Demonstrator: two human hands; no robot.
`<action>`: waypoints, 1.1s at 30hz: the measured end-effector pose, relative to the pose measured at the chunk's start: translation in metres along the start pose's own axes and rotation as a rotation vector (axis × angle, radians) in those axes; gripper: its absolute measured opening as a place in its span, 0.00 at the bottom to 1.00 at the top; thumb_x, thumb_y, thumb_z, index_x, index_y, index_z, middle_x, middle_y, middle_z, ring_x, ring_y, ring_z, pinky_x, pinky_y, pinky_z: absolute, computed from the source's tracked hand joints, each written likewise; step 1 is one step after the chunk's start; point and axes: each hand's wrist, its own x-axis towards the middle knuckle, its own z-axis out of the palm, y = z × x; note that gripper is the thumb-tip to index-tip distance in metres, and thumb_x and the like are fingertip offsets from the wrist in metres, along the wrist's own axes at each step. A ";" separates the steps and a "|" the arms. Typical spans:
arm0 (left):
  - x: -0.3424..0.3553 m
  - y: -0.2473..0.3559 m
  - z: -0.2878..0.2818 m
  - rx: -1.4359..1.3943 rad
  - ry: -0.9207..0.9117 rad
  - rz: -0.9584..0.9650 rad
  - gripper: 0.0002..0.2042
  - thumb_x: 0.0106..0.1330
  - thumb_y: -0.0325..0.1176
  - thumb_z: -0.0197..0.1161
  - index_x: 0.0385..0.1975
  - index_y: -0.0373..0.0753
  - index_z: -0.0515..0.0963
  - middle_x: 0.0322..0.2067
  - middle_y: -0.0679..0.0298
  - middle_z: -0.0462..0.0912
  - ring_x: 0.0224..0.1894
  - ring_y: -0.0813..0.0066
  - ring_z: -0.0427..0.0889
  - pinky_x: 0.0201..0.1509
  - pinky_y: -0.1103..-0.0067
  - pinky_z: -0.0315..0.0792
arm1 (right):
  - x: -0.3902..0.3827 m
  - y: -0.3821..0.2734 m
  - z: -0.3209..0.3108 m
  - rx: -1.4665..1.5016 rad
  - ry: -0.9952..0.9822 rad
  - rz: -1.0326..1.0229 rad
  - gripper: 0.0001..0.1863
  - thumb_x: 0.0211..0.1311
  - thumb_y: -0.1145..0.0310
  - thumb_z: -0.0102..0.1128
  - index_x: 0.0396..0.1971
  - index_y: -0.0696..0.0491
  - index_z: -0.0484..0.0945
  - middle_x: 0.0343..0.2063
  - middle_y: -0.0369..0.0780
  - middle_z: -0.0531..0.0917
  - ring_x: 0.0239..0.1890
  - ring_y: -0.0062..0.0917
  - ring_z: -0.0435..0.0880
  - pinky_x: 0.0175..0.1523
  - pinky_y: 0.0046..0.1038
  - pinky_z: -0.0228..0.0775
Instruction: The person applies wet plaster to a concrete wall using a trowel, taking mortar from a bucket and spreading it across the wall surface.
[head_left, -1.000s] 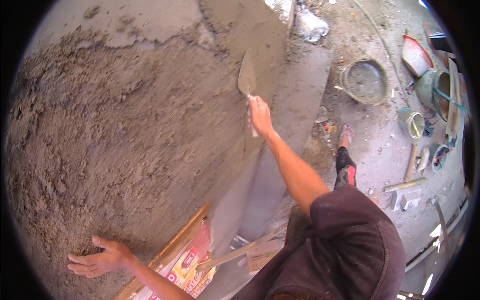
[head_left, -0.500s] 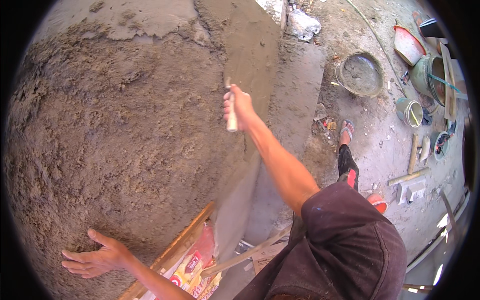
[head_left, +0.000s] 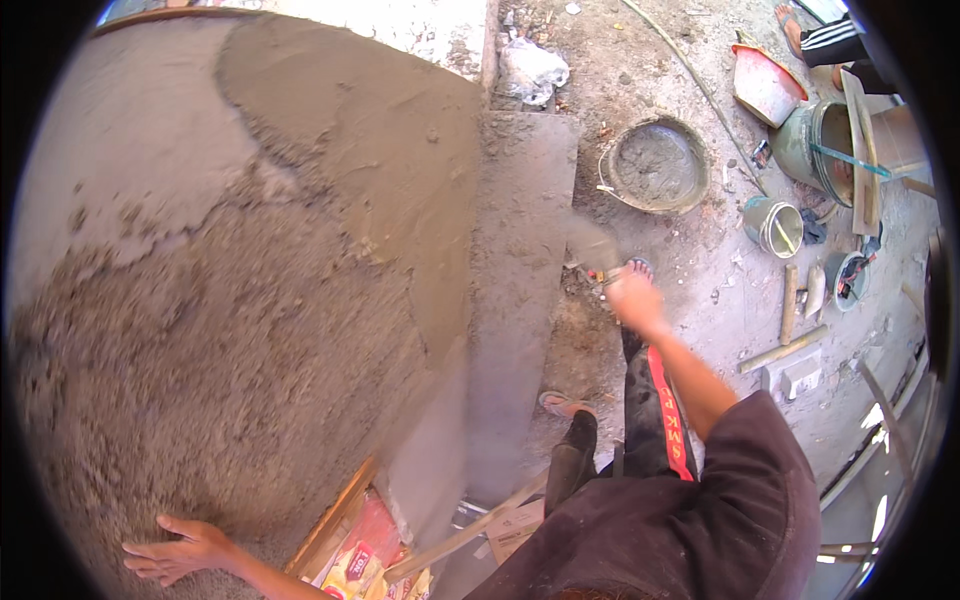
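At far left, the left hand point(head_left: 180, 552) has its fingers spread and holds nothing. It lies over the rough mortar point(head_left: 230, 330); whether palm or fingertips touch the surface cannot be told. The rough mortar appears damp, soft and crumbly, and would likely give under pressure. Above and to the right, a band of smooth mortar point(head_left: 350, 110) looks denser and likely smears easily.

Next comes a grey ledge point(head_left: 520, 250). At its right edge in the view is the trowel point(head_left: 592, 243), its blade blurred and clear of the smooth mortar. It is judged light and stiff, not fragile, though wet mortar could make it slippery. The sound place to take hold is the handle, not the thin blade. The blade points up and left, away from the fist; the long axis slants from lower right to upper left. Blade tilt cannot be read.

The right hand point(head_left: 637, 298) is closed around the handle, which the fist mostly hides. Beyond the trowel, up and to the right, stands a round bucket point(head_left: 656, 207) containing grey mortar, likely heavy if lifted; its wire handle hangs on the left side.
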 end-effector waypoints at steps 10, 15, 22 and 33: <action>0.021 0.058 0.011 0.130 -0.230 -0.155 0.44 0.72 0.66 0.32 0.74 0.33 0.42 0.74 0.40 0.34 0.76 0.43 0.34 0.69 0.39 0.33 | 0.300 0.233 -0.020 -0.741 -0.013 -0.032 0.07 0.53 0.71 0.60 0.25 0.53 0.87 0.25 0.45 0.86 0.30 0.36 0.89 0.30 0.38 0.80; 0.013 0.053 -0.005 0.220 -0.230 -0.102 0.44 0.72 0.66 0.33 0.74 0.33 0.42 0.74 0.40 0.34 0.76 0.42 0.34 0.69 0.39 0.34 | 0.239 0.190 -0.026 -0.381 -0.015 -0.153 0.08 0.58 0.71 0.56 0.34 0.55 0.83 0.30 0.47 0.86 0.35 0.41 0.87 0.38 0.38 0.81; 0.020 0.062 0.003 0.212 -0.192 -0.083 0.44 0.71 0.66 0.34 0.74 0.33 0.41 0.74 0.39 0.34 0.76 0.41 0.34 0.69 0.38 0.35 | 0.238 0.193 0.031 0.026 -0.185 0.562 0.14 0.63 0.64 0.51 0.38 0.57 0.82 0.40 0.55 0.84 0.46 0.48 0.84 0.49 0.47 0.77; 0.019 0.056 -0.009 0.223 -0.211 -0.111 0.45 0.70 0.67 0.35 0.74 0.33 0.42 0.73 0.35 0.36 0.74 0.35 0.37 0.68 0.36 0.37 | 0.170 0.205 0.091 0.702 0.152 0.382 0.22 0.55 0.55 0.64 0.33 0.62 0.81 0.29 0.53 0.83 0.38 0.49 0.83 0.44 0.41 0.73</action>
